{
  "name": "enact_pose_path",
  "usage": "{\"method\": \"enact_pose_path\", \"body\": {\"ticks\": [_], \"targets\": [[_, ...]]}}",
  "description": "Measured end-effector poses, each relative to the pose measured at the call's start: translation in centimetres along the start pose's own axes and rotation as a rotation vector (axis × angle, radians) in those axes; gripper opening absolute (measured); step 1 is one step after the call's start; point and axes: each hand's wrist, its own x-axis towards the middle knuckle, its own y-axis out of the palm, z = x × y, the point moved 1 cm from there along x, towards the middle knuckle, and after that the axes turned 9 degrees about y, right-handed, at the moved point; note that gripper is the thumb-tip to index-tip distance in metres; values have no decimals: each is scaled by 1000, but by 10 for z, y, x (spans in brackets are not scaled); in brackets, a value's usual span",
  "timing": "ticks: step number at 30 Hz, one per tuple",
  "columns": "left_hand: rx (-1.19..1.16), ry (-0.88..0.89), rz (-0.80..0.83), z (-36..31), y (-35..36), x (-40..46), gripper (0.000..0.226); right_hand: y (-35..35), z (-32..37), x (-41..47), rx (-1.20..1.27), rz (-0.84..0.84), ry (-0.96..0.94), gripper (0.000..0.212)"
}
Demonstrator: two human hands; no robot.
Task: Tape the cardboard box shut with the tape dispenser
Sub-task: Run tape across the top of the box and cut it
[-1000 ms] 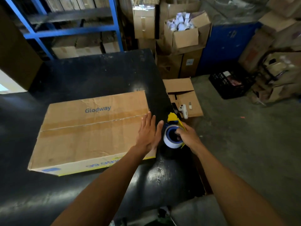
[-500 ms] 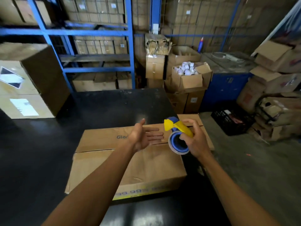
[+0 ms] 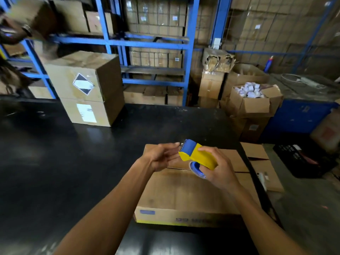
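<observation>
A flat brown cardboard box (image 3: 184,190) lies on the black table (image 3: 73,162), its top flaps closed with a seam running across. Above the box my right hand (image 3: 219,170) grips a yellow and blue tape dispenser (image 3: 197,156), held in the air with its blue roller end pointing left. My left hand (image 3: 161,157) is raised beside that end, fingers half curled and touching the dispenser's front, where the tape end would be; the tape itself is too small to make out.
Two stacked cardboard boxes (image 3: 86,89) stand on the table at the back left. Blue shelving (image 3: 152,43) full of cartons rises behind. An open box of white rolls (image 3: 253,100) and a black crate (image 3: 303,159) sit on the floor to the right.
My left hand came off the box top and rose to the dispenser's front end. My right hand lifted the dispenser from the table's edge to above the box. My view tilted upward.
</observation>
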Motion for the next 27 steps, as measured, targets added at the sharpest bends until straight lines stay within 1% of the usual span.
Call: {"method": "enact_pose_path", "body": {"ticks": [1,3,5,7,8,10,14,17,20,22,25,27], "targets": [[2,1,-33,-1,-6,-3,6,8,5,1,9,20,-5,51],[18,-9,-108,-2,-20,0,8,21,12,7,-4,62,-27,52],[47,-1,-220,0,-31,5,5,31,13,17,-9,110,-34,54],[117,51,-393,4,-40,14,21,39,18,27,-22,174,-13,56],[153,85,-482,5,-45,17,25,44,20,32,-29,206,-13,55],[192,134,-629,9,-66,28,23,52,24,42,-51,271,-25,54],[158,141,-782,-2,-107,20,22,42,11,60,-134,313,-23,49],[116,197,-845,-11,-124,6,11,35,0,72,-216,347,-35,49],[161,225,-899,0,-124,1,7,49,-2,81,-329,437,-83,55],[140,214,-933,17,-125,1,10,58,-7,83,-403,486,-108,59],[82,192,-976,45,-128,2,17,67,-23,79,-460,527,-175,59],[83,204,-991,57,-128,6,20,72,-30,79,-482,541,-188,60]]}}
